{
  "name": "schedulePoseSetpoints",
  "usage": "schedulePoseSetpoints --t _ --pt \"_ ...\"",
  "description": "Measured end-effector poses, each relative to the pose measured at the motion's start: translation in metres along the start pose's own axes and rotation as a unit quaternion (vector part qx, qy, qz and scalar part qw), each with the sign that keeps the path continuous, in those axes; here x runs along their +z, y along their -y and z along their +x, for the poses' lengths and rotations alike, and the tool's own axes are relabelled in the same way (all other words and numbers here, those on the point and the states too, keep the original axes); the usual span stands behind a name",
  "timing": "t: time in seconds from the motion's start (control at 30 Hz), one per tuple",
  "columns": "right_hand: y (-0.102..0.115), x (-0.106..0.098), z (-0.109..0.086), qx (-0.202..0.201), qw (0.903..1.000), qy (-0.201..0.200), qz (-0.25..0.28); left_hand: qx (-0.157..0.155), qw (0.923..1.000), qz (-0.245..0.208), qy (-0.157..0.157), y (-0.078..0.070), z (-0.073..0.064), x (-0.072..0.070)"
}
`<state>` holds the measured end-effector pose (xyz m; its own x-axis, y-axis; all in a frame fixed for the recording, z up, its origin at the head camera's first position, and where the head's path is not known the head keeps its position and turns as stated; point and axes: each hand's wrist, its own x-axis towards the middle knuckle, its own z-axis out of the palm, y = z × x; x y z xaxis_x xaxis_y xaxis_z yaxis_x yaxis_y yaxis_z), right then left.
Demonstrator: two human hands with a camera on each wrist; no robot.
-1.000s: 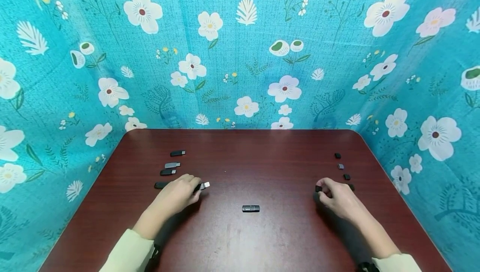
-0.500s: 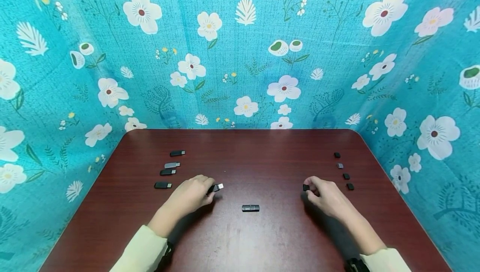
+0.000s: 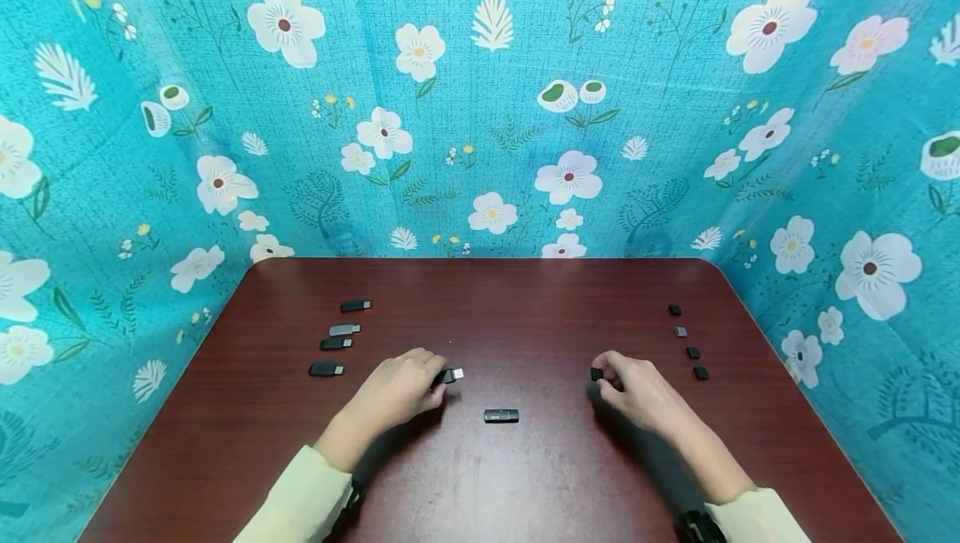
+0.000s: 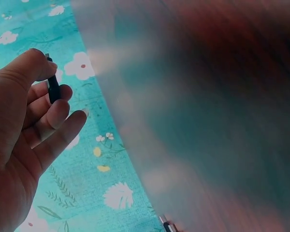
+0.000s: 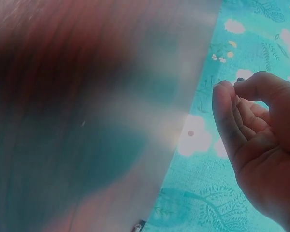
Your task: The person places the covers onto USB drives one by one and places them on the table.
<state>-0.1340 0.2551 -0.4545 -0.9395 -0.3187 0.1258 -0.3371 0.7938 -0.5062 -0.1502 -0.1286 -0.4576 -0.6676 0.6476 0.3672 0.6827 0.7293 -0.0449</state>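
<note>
My left hand [image 3: 401,386] pinches a black USB stick [image 4: 53,86] between thumb and fingers, its bare metal plug pointing right in the head view. Across from it, my right hand [image 3: 637,389] holds a small black cap [image 3: 597,374] between thumb and fingertips; only its dark edge [image 5: 240,79] shows in the right wrist view. A gap of bare table separates plug and cap, which stand at about the same height in the head view. Between and nearer than the hands lies a capped black USB stick [image 3: 501,415].
Several uncapped USB sticks lie in a column at the left, among them a grey one [image 3: 344,330] and a black one [image 3: 326,370]. Several small caps, such as a black one [image 3: 701,373], line the right side of the dark red table [image 3: 480,301]. A blue flowered cloth [image 3: 450,110] hangs behind.
My left hand has moved right with the USB stick, and my right hand has moved left with the cap, so the two are closer together. The things lying on the table stayed put.
</note>
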Motion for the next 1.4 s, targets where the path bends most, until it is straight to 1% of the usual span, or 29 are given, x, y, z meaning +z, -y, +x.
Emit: schedulePoseSetpoints --t 0.13,0.4,0.97,1.23,1.4 --pt "0.004 0.003 0.003 -0.012 0.9999 0.006 0.003 0.003 1.0 -0.003 -0.004 -0.002 0.002 0.002" --pt "0.011 0.008 0.01 -0.019 0.9998 0.01 0.0 0.009 0.9998 -0.017 -0.009 -0.007 0.007 0.004" --pt "0.033 0.022 0.025 -0.038 0.9993 0.007 0.001 0.021 0.9996 -0.018 -0.01 -0.018 0.02 0.004" --pt "0.044 0.026 0.031 -0.059 0.9982 0.008 0.0 0.021 0.9993 -0.032 0.004 -0.026 0.026 0.004" --pt "0.049 0.027 0.034 -0.069 0.9976 0.004 -0.001 0.024 0.999 -0.038 0.003 -0.029 0.029 0.005"
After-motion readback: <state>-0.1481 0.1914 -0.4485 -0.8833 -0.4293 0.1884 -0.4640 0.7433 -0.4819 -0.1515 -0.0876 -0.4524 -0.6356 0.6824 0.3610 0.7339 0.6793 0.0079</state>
